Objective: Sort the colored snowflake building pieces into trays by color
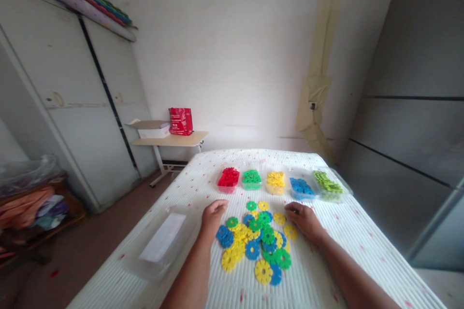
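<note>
Flat flower-shaped plastic discs lie in a loose pile on the bed, among them a yellow disc (pixel 263 272), a blue disc (pixel 252 249) and a green disc (pixel 282 259). My left hand (pixel 213 215) rests at the pile's left edge, fingers curled together, with nothing visible in them. Across the pile, my right hand (pixel 303 218) lies with bent, closed fingers beside a yellow disc (pixel 279 218); no piece shows in its grasp. Behind the pile stand clear tubs holding red pieces (pixel 228 177), green pieces (pixel 252 176), yellow pieces (pixel 276 178), blue pieces (pixel 301 186) and light green pieces (pixel 327 182).
A clear plastic container (pixel 141 270) with a white paper (pixel 164 237) lies left of my left forearm. The ribbed white bed cover (pixel 203 174) extends under everything. Beyond it, a small table (pixel 174 140) carries a red bag (pixel 181 121) and a white box (pixel 154 132).
</note>
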`<act>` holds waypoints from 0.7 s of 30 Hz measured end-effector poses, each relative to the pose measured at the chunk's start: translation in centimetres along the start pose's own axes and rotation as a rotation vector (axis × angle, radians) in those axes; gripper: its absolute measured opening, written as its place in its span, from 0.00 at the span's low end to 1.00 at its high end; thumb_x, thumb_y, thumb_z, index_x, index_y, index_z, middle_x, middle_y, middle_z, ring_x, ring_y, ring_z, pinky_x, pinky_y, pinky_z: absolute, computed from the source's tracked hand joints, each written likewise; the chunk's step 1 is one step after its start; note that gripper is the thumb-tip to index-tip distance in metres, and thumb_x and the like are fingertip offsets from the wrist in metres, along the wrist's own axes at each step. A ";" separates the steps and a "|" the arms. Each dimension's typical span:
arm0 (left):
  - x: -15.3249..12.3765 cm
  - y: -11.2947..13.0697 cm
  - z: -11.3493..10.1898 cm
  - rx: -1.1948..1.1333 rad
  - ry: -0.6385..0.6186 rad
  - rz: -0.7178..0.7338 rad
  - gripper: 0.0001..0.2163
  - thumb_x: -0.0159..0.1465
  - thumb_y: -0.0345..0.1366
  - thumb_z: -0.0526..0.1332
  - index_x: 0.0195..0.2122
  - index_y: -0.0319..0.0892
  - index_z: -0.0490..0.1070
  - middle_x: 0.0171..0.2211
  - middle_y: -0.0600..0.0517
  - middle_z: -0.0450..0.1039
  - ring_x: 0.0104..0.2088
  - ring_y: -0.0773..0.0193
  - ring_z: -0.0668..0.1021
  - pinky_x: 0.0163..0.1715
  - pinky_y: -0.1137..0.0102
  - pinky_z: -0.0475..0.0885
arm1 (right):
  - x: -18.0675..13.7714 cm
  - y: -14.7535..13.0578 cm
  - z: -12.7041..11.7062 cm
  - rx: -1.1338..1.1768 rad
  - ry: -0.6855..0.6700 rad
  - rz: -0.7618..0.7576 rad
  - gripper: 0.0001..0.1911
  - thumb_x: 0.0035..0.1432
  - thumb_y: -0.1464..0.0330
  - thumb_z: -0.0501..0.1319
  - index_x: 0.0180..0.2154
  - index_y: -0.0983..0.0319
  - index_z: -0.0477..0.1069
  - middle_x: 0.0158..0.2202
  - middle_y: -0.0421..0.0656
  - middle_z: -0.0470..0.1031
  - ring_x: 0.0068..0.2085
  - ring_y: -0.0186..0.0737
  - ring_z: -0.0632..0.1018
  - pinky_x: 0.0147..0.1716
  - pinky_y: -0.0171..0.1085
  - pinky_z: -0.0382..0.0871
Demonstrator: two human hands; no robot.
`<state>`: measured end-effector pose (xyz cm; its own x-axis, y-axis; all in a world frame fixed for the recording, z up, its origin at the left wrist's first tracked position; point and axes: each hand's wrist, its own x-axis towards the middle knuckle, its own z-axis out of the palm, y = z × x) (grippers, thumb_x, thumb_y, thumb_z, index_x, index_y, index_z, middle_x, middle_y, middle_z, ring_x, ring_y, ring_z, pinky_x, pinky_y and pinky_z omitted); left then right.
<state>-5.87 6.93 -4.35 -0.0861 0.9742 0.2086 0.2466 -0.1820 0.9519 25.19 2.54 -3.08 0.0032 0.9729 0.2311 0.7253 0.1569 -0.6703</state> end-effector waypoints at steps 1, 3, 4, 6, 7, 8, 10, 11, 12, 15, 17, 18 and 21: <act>-0.1 0.1 -0.1 -0.031 -0.010 -0.003 0.15 0.49 0.42 0.60 0.33 0.38 0.76 0.32 0.49 0.79 0.36 0.58 0.78 0.39 0.68 0.71 | 0.0 0.0 0.1 -0.005 -0.007 0.004 0.15 0.51 0.62 0.52 0.35 0.61 0.73 0.30 0.42 0.77 0.32 0.40 0.76 0.32 0.36 0.67; -0.4 0.2 -0.3 -0.081 -0.021 -0.011 0.15 0.48 0.43 0.61 0.33 0.38 0.76 0.31 0.49 0.79 0.36 0.58 0.78 0.39 0.68 0.71 | -0.1 -0.2 0.4 -0.053 -0.020 0.014 0.17 0.51 0.60 0.54 0.38 0.61 0.73 0.32 0.43 0.77 0.32 0.40 0.76 0.32 0.36 0.67; -0.5 0.3 -0.4 -0.099 -0.020 -0.016 0.15 0.47 0.43 0.62 0.33 0.38 0.76 0.31 0.49 0.79 0.36 0.58 0.78 0.39 0.68 0.71 | -0.2 -0.4 0.6 -0.100 -0.027 0.016 0.17 0.51 0.59 0.55 0.39 0.61 0.73 0.33 0.44 0.76 0.33 0.40 0.76 0.33 0.35 0.66; -0.6 0.3 -0.4 -0.128 -0.003 -0.025 0.15 0.47 0.43 0.62 0.32 0.38 0.76 0.31 0.49 0.78 0.36 0.58 0.78 0.39 0.67 0.71 | -0.3 -1.1 1.0 -0.229 -0.040 0.013 0.18 0.51 0.59 0.57 0.41 0.60 0.72 0.37 0.45 0.75 0.35 0.40 0.76 0.33 0.34 0.65; -0.6 0.2 -0.3 -0.138 0.009 -0.029 0.15 0.48 0.43 0.61 0.32 0.38 0.75 0.30 0.49 0.78 0.36 0.58 0.78 0.38 0.67 0.72 | -0.4 -1.6 1.3 -0.301 -0.046 0.002 0.18 0.51 0.58 0.58 0.41 0.60 0.72 0.38 0.45 0.75 0.36 0.40 0.76 0.32 0.34 0.65; -0.6 0.2 -0.3 -0.146 0.020 -0.033 0.15 0.48 0.43 0.61 0.31 0.38 0.75 0.30 0.49 0.78 0.35 0.58 0.78 0.38 0.67 0.72 | -0.6 -2.0 1.5 -0.367 -0.052 -0.012 0.17 0.50 0.58 0.58 0.40 0.59 0.72 0.39 0.45 0.74 0.36 0.40 0.76 0.32 0.34 0.64; -0.5 0.0 -0.2 -0.154 0.034 -0.037 0.14 0.47 0.42 0.61 0.31 0.38 0.75 0.30 0.49 0.78 0.35 0.58 0.78 0.38 0.66 0.72 | -0.7 -2.8 1.9 -0.463 -0.064 -0.036 0.15 0.50 0.59 0.58 0.39 0.59 0.72 0.40 0.45 0.73 0.35 0.40 0.76 0.30 0.33 0.63; -0.5 0.0 -0.1 -0.155 0.036 -0.038 0.13 0.47 0.41 0.61 0.30 0.38 0.75 0.29 0.49 0.78 0.34 0.58 0.78 0.38 0.66 0.72 | -0.8 -3.0 2.0 -0.488 -0.067 -0.042 0.14 0.51 0.59 0.58 0.38 0.59 0.72 0.40 0.45 0.72 0.35 0.40 0.76 0.29 0.33 0.62; -0.5 0.0 -0.1 -0.155 0.036 -0.038 0.13 0.47 0.41 0.61 0.29 0.38 0.75 0.29 0.49 0.78 0.34 0.58 0.78 0.38 0.66 0.72 | -0.8 -3.2 2.1 -0.500 -0.067 -0.040 0.13 0.51 0.60 0.57 0.37 0.59 0.72 0.39 0.45 0.72 0.34 0.39 0.76 0.29 0.33 0.62; -0.5 0.0 -0.2 -0.155 0.040 -0.036 0.13 0.47 0.41 0.61 0.29 0.38 0.75 0.28 0.50 0.78 0.33 0.59 0.78 0.38 0.66 0.72 | -0.5 -3.1 1.9 -0.432 -0.055 -0.004 0.10 0.50 0.63 0.58 0.34 0.61 0.71 0.38 0.45 0.72 0.33 0.39 0.75 0.29 0.33 0.61; -0.6 0.1 -0.3 -0.154 0.043 -0.036 0.13 0.47 0.42 0.61 0.30 0.38 0.75 0.27 0.50 0.78 0.33 0.59 0.78 0.37 0.67 0.72 | -0.2 -2.6 1.1 -0.330 -0.058 0.022 0.09 0.49 0.64 0.58 0.32 0.62 0.71 0.35 0.44 0.73 0.32 0.38 0.75 0.29 0.33 0.62; -0.6 0.1 -0.4 -0.153 0.043 -0.037 0.13 0.48 0.42 0.61 0.30 0.38 0.75 0.27 0.50 0.78 0.33 0.59 0.78 0.37 0.67 0.72 | -0.1 -2.4 0.4 -0.259 -0.065 0.027 0.09 0.49 0.64 0.58 0.32 0.62 0.70 0.34 0.43 0.74 0.31 0.37 0.75 0.28 0.33 0.63; -0.7 0.1 -0.4 -0.149 0.041 -0.039 0.13 0.47 0.42 0.61 0.30 0.39 0.75 0.27 0.50 0.78 0.33 0.59 0.78 0.36 0.68 0.72 | 0.0 -1.9 -1.8 -0.049 -0.105 -0.007 0.09 0.51 0.62 0.56 0.32 0.61 0.69 0.30 0.41 0.75 0.28 0.35 0.73 0.27 0.32 0.64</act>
<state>-6.15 6.19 -4.30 -0.1333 0.9752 0.1769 0.0970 -0.1648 0.9816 25.05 1.89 -0.50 -0.0722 0.9846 0.1592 0.7579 0.1579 -0.6329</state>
